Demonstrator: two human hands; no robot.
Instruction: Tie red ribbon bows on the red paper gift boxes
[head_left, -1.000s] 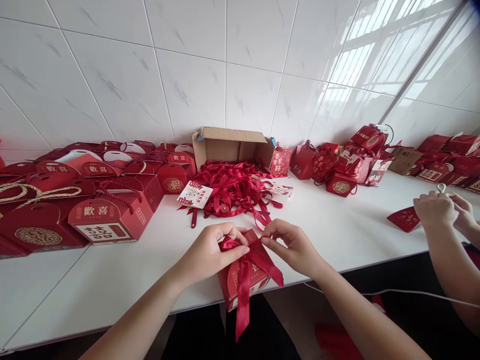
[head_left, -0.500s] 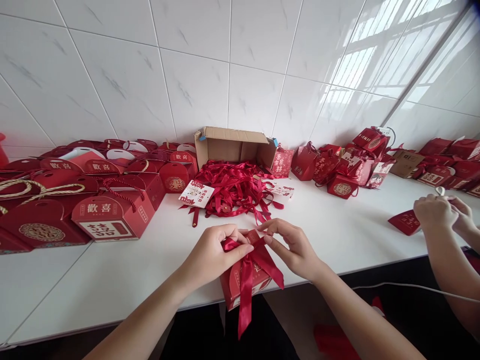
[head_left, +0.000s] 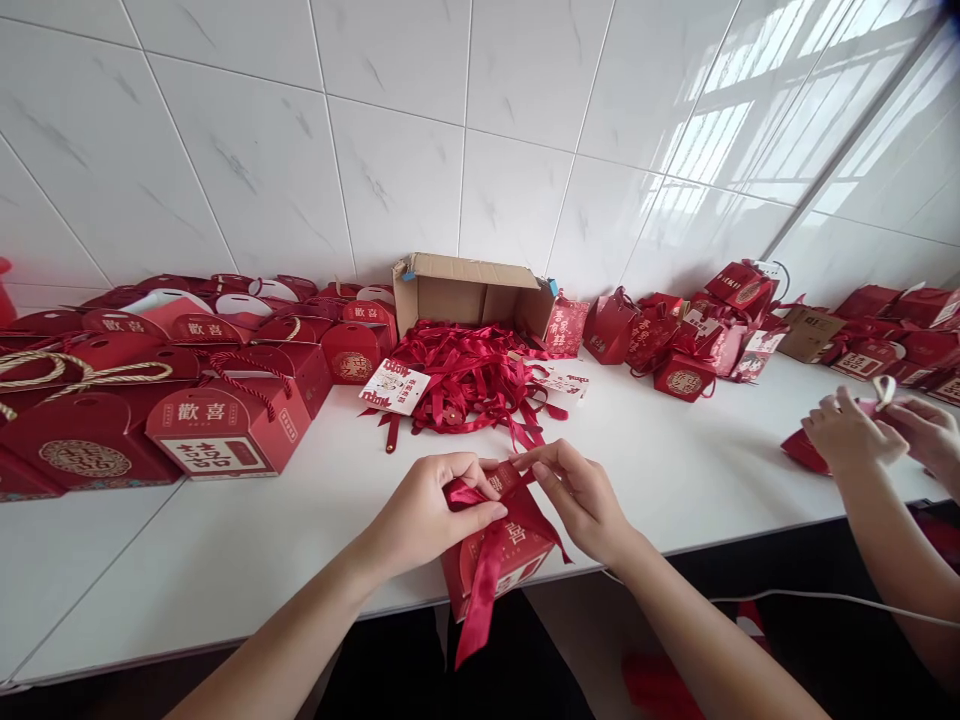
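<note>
while our left hand point(head_left: 435, 502) pinches red ribbon point(head_left: 484, 585) and our right hand point(head_left: 581, 492) grips more of it, the box point(head_left: 529, 550) sits beneath both at the desk point(head_left: 300, 560) edge; uneven pulling could tip it, a slack pinch loosen the ribbon.

From my head, the one camera looks forward and down, my left hand point(head_left: 429, 512) and right hand point(head_left: 583, 502) near, across the white table point(head_left: 300, 560) to the far tiled wall point(head_left: 397, 165).
</note>
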